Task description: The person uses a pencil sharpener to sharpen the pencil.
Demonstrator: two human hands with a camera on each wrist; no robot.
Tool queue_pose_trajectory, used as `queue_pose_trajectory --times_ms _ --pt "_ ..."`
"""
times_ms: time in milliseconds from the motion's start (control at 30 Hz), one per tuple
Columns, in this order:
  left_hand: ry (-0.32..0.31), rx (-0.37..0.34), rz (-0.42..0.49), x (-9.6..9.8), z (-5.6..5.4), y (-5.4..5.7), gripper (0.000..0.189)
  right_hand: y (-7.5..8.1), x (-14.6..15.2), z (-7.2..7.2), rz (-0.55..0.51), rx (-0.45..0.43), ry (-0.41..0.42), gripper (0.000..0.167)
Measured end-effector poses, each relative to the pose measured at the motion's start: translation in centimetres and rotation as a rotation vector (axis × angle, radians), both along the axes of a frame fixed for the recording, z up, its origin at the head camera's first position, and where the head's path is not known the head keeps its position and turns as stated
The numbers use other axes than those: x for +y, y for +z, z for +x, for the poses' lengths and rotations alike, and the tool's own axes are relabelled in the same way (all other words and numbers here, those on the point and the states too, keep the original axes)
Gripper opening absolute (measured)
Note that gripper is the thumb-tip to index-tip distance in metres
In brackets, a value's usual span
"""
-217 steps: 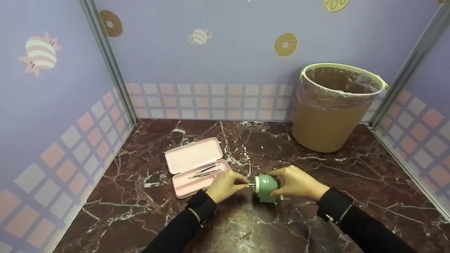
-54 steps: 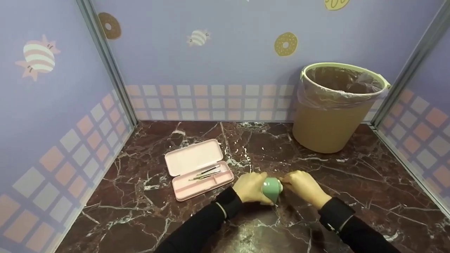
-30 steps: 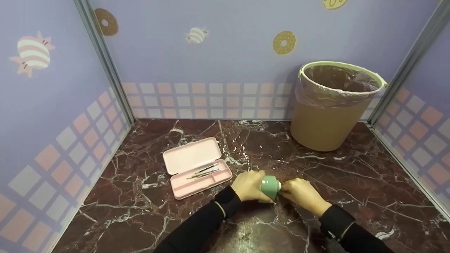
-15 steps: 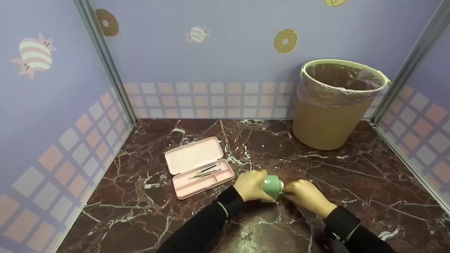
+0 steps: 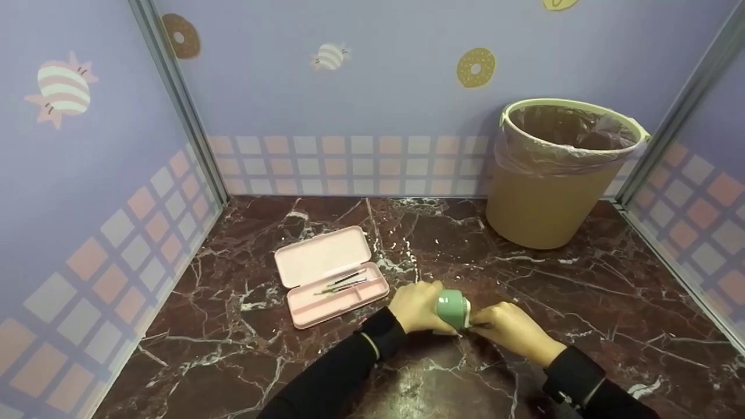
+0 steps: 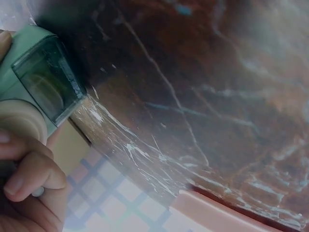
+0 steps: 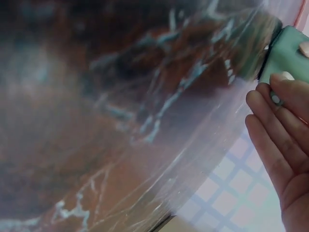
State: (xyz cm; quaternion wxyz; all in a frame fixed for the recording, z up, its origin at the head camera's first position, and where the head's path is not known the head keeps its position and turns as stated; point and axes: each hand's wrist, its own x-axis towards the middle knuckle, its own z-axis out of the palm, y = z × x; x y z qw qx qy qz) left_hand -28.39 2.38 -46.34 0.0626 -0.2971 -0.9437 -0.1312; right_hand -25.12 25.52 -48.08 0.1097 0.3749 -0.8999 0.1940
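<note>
My left hand (image 5: 414,306) grips the body of a green pencil sharpener (image 5: 451,308) on the dark marbled tabletop. In the left wrist view its clear shavings drawer (image 6: 50,87) faces the camera, beside a cream round front (image 6: 19,118). A small pale rod end (image 6: 37,192) pokes out by the curled left fingers; most of it is hidden. My right hand (image 5: 515,329), just right of the sharpener, pinches the crank handle (image 5: 468,314) between thumb and forefinger. In the right wrist view, a small round crank end (image 7: 275,98) shows there, the other fingers extended.
An open pink pencil case (image 5: 314,308) with several thin pencils or pens (image 5: 346,283) lies left of the hands. White flecks are scattered behind the sharpener. A tan bin (image 5: 541,203) with a plastic liner stands at the back right. Patterned walls enclose the table.
Earlier, the left hand pinched a thin rod at the sharpener's front while the right held its body; now left grips the body, right the crank. The right hand has lately shifted slightly down and right.
</note>
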Motion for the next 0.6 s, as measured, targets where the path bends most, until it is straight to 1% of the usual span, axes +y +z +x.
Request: queue_pose_trajectory --times_ms 133,300,433,600 --pt "-0.003 -0.003 -0.003 -0.1 -0.1 0.1 0.065 0.5 0.0 0.5 0.010 -0.025 -0.004 0.013" --pt "-0.007 -0.004 -0.016 -0.1 -0.2 0.1 0.066 1.1 0.0 1.3 0.016 -0.032 -0.007 0.016" --pt "-0.005 -0.021 -0.021 -0.1 -0.2 0.1 0.067 1.6 0.0 1.6 0.015 -0.022 0.009 0.016" --pt "-0.008 -0.047 -0.016 -0.1 -0.3 0.2 0.066 2.2 0.1 1.9 0.012 0.011 0.034 0.017"
